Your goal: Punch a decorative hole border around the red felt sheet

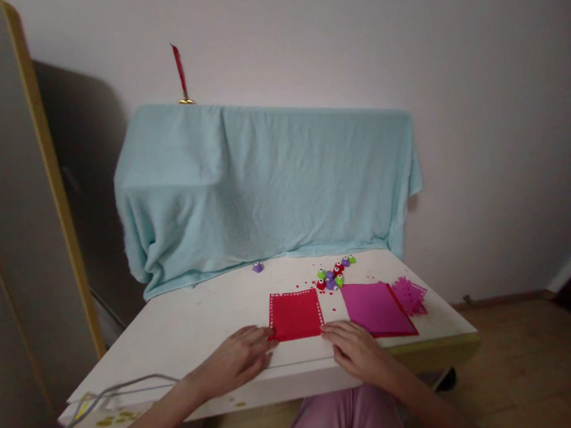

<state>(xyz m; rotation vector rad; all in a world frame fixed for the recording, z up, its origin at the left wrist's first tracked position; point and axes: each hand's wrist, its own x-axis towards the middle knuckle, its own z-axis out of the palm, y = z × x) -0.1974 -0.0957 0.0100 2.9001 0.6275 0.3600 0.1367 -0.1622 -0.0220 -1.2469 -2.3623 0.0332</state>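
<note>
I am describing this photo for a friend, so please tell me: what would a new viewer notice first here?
The eye goes first to the pale blue cloth draped over something bulky at the back of the white table. Next comes the red paper with punched edges near the front, with the left hand and right hand flat at its lower corners. Beside it lies a pink paper, and behind them a cluster of small colourful punches.

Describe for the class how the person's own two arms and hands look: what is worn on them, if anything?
Both the left hand and the right hand are bare: no gloves, and no rings or watch that the picture shows. The forearms are uncovered, with no sleeves in view up to the frame's lower edge. Pink clothing covers the lap between the arms.
</note>
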